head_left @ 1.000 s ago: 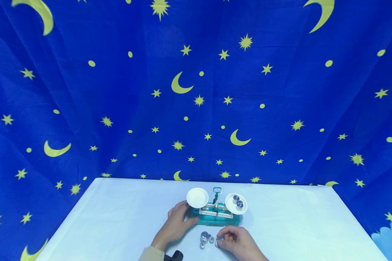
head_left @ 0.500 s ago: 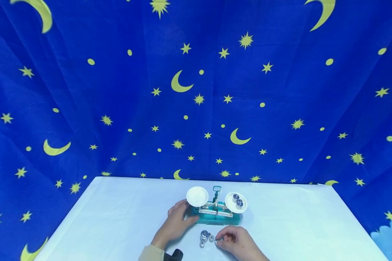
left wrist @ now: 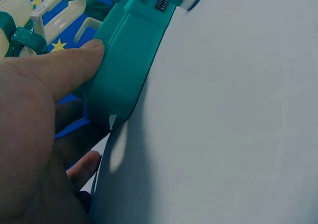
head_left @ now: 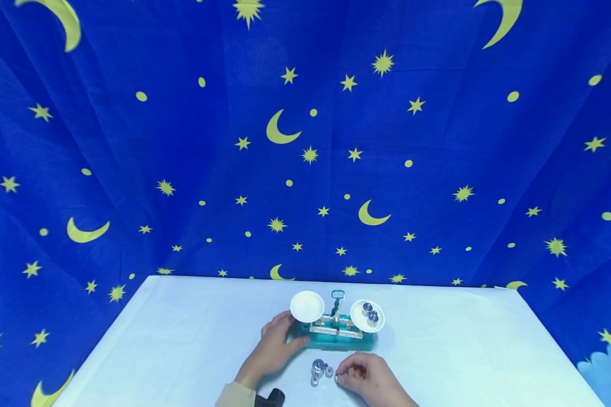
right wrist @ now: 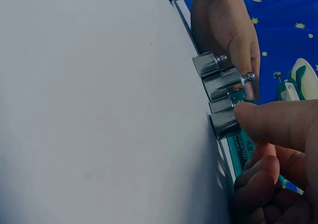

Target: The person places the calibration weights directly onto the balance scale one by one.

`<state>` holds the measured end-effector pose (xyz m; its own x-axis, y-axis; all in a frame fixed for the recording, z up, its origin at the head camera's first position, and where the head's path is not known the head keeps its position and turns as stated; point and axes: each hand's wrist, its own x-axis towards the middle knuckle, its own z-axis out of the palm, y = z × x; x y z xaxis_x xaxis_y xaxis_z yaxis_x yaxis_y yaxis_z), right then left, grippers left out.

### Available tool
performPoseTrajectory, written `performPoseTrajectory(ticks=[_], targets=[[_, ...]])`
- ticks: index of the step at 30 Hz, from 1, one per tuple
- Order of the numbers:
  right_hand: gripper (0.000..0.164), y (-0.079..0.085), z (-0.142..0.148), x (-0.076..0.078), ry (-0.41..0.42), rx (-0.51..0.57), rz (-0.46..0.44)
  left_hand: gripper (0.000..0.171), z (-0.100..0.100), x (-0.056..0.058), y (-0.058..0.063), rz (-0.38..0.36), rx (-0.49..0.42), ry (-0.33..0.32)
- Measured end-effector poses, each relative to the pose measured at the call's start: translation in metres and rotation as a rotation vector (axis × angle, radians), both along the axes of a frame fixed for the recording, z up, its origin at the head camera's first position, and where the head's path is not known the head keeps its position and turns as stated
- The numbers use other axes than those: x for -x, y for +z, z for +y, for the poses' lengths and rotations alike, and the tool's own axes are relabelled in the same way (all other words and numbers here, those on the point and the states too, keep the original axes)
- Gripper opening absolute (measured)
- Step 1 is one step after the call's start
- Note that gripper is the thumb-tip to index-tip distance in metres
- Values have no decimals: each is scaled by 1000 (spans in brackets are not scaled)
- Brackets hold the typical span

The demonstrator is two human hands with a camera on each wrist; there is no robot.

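Observation:
A green balance scale (head_left: 338,342) stands on the white table, with a white left pan (head_left: 307,307) and a white right pan (head_left: 359,320). Two metal weights (head_left: 370,312) sit in the right pan. My left hand (head_left: 271,349) holds the left end of the base, thumb on its front edge and fingers behind, as the left wrist view shows. In front of the scale, my right hand (head_left: 370,375) pinches a small metal weight (right wrist: 224,124) between thumb and fingers, at table level. The weight's knob is partly hidden by the thumb.
Several knobbed metal weights (head_left: 318,367) stand close together just left of my right hand. A black object (head_left: 271,398) shows by my left sleeve. Behind the table (head_left: 463,350) hangs a blue curtain (head_left: 331,186) with yellow moons and stars.
My right hand has shifted very slightly left with its fingertips on the small weight. The left hand and the scale have not visibly moved.

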<state>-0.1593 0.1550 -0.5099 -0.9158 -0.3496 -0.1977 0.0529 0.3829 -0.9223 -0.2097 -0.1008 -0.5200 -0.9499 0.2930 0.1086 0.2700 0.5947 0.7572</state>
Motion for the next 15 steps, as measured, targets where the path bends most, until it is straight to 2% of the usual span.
performPoseTrajectory(ticks=[15], targets=[[11,-2,0,0,-7,10,0,74,0,-1,2,-1,-10,-5]])
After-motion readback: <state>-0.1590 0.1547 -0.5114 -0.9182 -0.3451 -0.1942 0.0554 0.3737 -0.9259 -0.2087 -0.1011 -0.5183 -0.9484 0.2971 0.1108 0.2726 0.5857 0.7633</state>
